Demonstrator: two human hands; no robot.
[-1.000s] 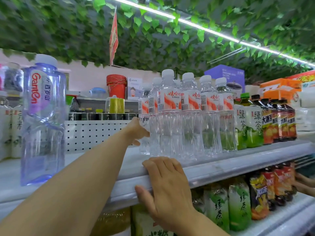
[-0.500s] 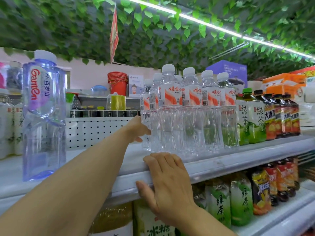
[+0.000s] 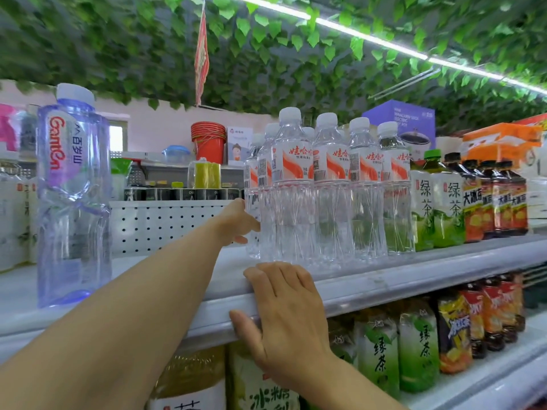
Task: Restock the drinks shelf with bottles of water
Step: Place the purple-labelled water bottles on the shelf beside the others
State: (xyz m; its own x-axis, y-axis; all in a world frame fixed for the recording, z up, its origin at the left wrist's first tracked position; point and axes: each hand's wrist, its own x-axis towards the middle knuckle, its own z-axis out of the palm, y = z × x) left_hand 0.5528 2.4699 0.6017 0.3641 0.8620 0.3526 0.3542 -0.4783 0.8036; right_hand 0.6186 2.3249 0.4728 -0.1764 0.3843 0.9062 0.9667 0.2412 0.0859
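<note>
Several clear water bottles point(image 3: 331, 202) with red-and-white labels stand in rows on the upper white shelf point(image 3: 414, 270). My left hand point(image 3: 235, 221) reaches over the shelf to the rear-left water bottle point(image 3: 254, 208). Its thumb lies against the bottle's near side, and its fingers are hidden behind the bottle. My right hand point(image 3: 284, 315) rests on the shelf's front edge below the bottles, fingers flat on top and thumb under the lip.
A tall purple-tinted water bottle point(image 3: 72, 196) stands alone at the shelf's left front. Green tea bottles point(image 3: 441, 202) and dark tea bottles point(image 3: 494, 199) stand to the right of the water. More drinks point(image 3: 414, 344) fill the lower shelf. A perforated white back panel point(image 3: 165, 226) closes the rear.
Both hands keep their places on the bottle and the shelf edge. Only the view has shifted slightly.
</note>
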